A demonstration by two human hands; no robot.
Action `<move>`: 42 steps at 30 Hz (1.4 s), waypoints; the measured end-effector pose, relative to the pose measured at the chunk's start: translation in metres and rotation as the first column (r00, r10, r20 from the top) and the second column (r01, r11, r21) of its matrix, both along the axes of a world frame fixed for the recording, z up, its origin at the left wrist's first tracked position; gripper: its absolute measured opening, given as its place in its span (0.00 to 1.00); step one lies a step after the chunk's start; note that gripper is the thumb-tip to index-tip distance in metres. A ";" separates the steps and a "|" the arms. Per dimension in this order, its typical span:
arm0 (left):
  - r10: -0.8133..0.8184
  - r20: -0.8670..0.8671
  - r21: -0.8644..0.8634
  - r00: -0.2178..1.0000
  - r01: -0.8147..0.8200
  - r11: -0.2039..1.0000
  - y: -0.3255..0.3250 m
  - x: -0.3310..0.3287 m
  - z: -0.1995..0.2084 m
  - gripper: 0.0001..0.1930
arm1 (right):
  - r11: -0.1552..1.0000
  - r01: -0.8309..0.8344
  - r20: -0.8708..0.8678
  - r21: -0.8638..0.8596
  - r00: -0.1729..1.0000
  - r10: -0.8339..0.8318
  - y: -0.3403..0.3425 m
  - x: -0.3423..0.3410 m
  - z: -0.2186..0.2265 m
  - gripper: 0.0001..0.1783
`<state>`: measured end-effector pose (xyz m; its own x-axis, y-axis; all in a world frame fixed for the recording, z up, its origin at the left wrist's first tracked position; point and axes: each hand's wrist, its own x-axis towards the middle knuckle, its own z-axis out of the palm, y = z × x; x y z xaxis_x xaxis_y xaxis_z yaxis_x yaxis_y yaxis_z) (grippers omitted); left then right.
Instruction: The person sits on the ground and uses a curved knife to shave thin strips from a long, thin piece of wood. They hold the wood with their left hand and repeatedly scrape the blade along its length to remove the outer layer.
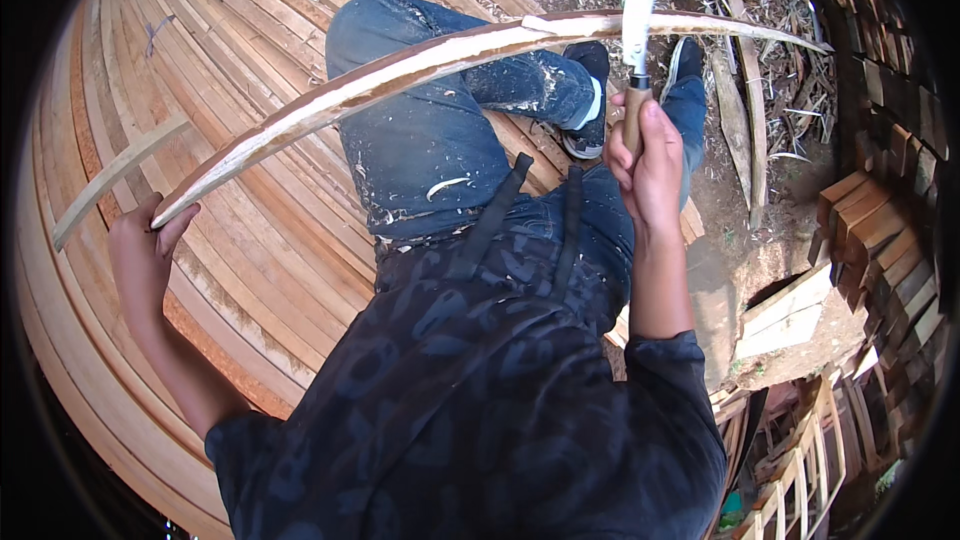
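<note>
My left hand [147, 245] is closed round the near left end of a long wooden strip [400, 68]. The strip runs across my thighs and out to the far right, looking curved in this view, with a pale shaved face and brown edges. In my right hand [652, 150] is a knife [638, 25], held upright by its wooden handle. Its broad, curved metal blade points away from me and overlaps the strip in the picture; whether it touches cannot be told. A pale shaving [446, 186] lies on my jeans.
Beneath me and to the left spread many long planks [250, 290], with a short loose strip [120, 175] on top. Wood shavings and offcuts [745, 110] litter the ground at the far right. Stacked cut wood [880, 230] stands along the right side, near a pale block [785, 315].
</note>
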<state>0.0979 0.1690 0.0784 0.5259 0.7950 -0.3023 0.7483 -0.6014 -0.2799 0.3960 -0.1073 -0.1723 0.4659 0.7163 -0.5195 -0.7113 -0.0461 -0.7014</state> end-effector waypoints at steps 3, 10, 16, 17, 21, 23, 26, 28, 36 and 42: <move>-0.042 -0.031 0.030 0.999 0.043 0.999 -0.001 0.010 -0.002 0.26 | 0.966 0.259 0.030 -0.016 0.966 -0.258 0.002 0.008 -0.009 0.23; -0.062 -0.010 0.031 0.998 0.063 0.998 0.004 0.004 -0.002 0.27 | 0.977 -0.204 -0.001 0.059 0.979 0.204 0.004 -0.014 0.016 0.18; -0.055 -0.006 0.023 0.998 0.056 0.998 0.000 0.004 -0.005 0.26 | 0.902 0.424 0.153 -0.078 0.899 -0.410 -0.005 0.032 0.003 0.23; -0.048 -0.002 0.027 0.999 0.048 0.998 0.003 0.004 -0.007 0.26 | 0.904 0.423 0.163 -0.065 0.898 -0.408 -0.007 0.032 0.002 0.23; -0.016 0.005 0.024 1.000 0.016 1.000 0.003 0.012 -0.011 0.26 | 0.953 -0.258 0.154 -0.156 0.947 0.282 0.001 -0.030 0.014 0.21; 0.000 0.005 0.008 1.000 0.000 1.000 0.000 0.009 -0.008 0.26 | 0.977 -0.204 0.008 -0.058 0.979 0.204 -0.005 -0.031 0.010 0.19; -0.002 -0.004 0.001 1.000 0.002 1.000 -0.005 0.006 -0.005 0.26 | 0.990 -0.036 0.135 -0.134 0.989 0.054 -0.015 -0.005 -0.001 0.21; -0.024 -0.019 0.022 1.000 0.024 0.999 -0.004 0.012 -0.002 0.26 | 0.957 0.286 0.021 -0.055 0.958 -0.285 -0.012 0.008 0.000 0.24; -0.016 -0.032 0.007 0.999 0.016 1.000 0.002 0.010 -0.005 0.26 | 0.991 -0.130 0.073 -0.017 0.989 0.131 0.002 -0.044 0.003 0.17; 0.070 -0.022 -0.152 0.997 -0.072 0.986 0.002 0.006 -0.001 0.28 | 0.921 0.388 0.018 -0.021 0.922 -0.388 -0.003 -0.009 -0.020 0.20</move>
